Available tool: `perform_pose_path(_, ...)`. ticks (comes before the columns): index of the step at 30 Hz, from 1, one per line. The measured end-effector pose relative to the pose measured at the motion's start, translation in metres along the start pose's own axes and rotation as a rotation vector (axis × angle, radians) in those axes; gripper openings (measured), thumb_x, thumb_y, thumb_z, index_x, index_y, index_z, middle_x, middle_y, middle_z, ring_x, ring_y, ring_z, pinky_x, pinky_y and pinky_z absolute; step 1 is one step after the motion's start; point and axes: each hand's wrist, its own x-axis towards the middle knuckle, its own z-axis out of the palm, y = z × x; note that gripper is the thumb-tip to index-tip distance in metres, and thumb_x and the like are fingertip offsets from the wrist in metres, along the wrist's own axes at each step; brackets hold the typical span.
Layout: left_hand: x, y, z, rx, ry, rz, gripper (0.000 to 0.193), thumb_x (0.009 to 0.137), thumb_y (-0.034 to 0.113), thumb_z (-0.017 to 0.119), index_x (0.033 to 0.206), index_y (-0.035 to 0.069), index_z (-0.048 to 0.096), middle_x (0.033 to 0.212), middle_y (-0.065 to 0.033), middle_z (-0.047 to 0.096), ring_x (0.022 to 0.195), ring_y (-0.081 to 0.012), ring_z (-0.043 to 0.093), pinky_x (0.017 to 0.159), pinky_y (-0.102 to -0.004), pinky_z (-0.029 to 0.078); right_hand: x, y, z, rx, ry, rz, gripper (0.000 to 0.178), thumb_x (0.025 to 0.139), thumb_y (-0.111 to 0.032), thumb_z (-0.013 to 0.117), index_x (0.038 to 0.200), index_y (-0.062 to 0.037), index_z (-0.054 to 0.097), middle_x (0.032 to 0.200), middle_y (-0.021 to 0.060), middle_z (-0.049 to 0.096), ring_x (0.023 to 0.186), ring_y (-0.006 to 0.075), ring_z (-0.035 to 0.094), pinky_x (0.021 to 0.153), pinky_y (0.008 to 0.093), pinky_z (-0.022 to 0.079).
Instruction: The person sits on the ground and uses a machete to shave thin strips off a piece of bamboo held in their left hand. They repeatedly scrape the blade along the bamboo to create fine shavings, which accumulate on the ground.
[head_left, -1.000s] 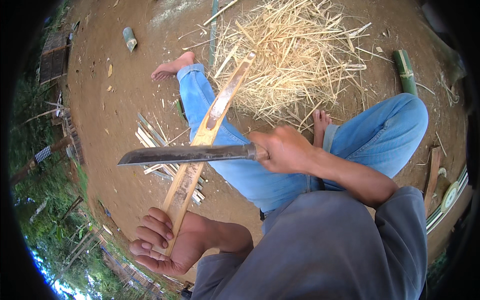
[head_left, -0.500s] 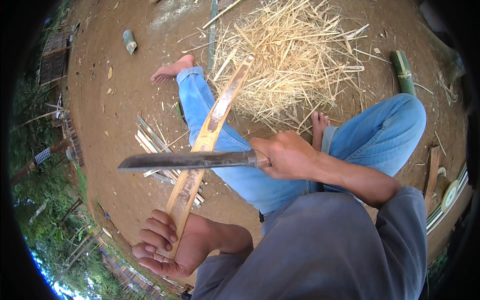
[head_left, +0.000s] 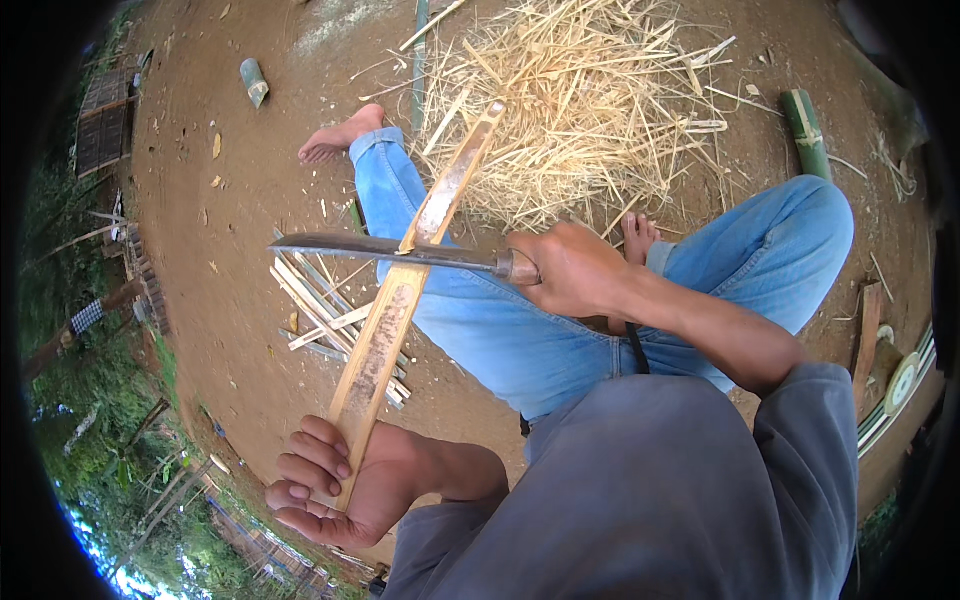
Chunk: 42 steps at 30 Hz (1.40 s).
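My left hand (head_left: 345, 485) is closed round the lower end of a split bamboo strip (head_left: 375, 355). The strip slants up and away across my left leg, its hollow inner face showing pale and brown patches. My right hand (head_left: 575, 270) grips the wooden handle of a machete (head_left: 380, 247). The long dark blade lies crosswise on the strip, pointing left, just past the middle. A small curl of shaved bamboo stands at the blade where it meets the strip.
A large heap of bamboo shavings (head_left: 570, 110) lies beyond my feet. Thin split strips (head_left: 320, 310) are piled left of my leg. A green bamboo section (head_left: 806, 135) is at the right, and a shorter bamboo piece (head_left: 254, 82) at the far left.
The machete blade has moved up the bamboo strip, away from my left hand, and a shaving has risen at it. My left hand has kept its hold.
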Motion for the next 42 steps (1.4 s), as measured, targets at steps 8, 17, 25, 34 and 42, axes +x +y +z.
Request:
perform_pose_path(8, -0.002, 0.0, 0.003, -0.036, 0.022, 0.01, 0.026, 0.092, 0.023, 0.054, 0.073, 0.011, 0.042, 0.055, 0.0016, 0.023, 0.047, -0.0092, 0.023, 0.049, -0.0239, 0.021, 0.006, 0.017, -0.009, -0.035, -0.046, 0.086, 0.019, 0.074, -0.008, 0.062, 0.091, 0.0005, 0.062, 0.067, 0.0228, 0.064, 0.064, 0.0375, 0.066, 0.062, 0.0457, 0.053)
perform_pose_path(17, 0.004, -0.001, 0.001, -0.023, 0.027, 0.012, 0.027, 0.09, 0.023, 0.056, 0.072, 0.012, 0.039, 0.054, 0.0018, 0.022, 0.047, -0.0097, 0.022, 0.05, -0.0245, 0.02, 0.011, 0.044, -0.011, -0.031, -0.071, 0.196, 0.008, 0.078, -0.006, 0.059, 0.084, -0.0014, 0.059, 0.065, 0.018, 0.062, 0.054, 0.0309, 0.062, 0.058, 0.0443, 0.05)
perform_pose_path(25, 0.015, -0.002, -0.011, -0.108, -0.081, -0.046, 0.03, 0.091, 0.025, 0.055, 0.071, 0.012, 0.037, 0.054, 0.0014, 0.023, 0.046, -0.0104, 0.024, 0.05, -0.0259, 0.021, 0.021, 0.017, -0.005, 0.016, -0.06, 0.102, 0.009, 0.076, -0.007, 0.06, 0.082, -0.0014, 0.058, 0.062, 0.0194, 0.059, 0.056, 0.0361, 0.061, 0.057, 0.0455, 0.05)
perform_pose_path(34, 0.013, -0.006, -0.014, -0.072, 0.012, 0.005, 0.03, 0.091, 0.026, 0.053, 0.071, 0.012, 0.036, 0.056, 0.0012, 0.023, 0.047, -0.0107, 0.024, 0.05, -0.0266, 0.022, 0.011, 0.036, -0.003, 0.069, -0.107, 0.159, 0.012, 0.077, -0.009, 0.062, 0.086, -0.0009, 0.062, 0.063, 0.0193, 0.063, 0.057, 0.0344, 0.064, 0.058, 0.0448, 0.053)
perform_pose_path(42, 0.02, -0.006, -0.017, -0.065, -0.043, -0.015, 0.032, 0.092, 0.027, 0.054, 0.07, 0.012, 0.035, 0.055, 0.0013, 0.023, 0.047, -0.0108, 0.023, 0.052, -0.0269, 0.023, 0.017, 0.018, 0.01, 0.029, -0.019, 0.068, 0.018, 0.072, -0.009, 0.065, 0.088, -0.002, 0.06, 0.062, 0.0212, 0.061, 0.06, 0.0388, 0.064, 0.058, 0.0464, 0.052)
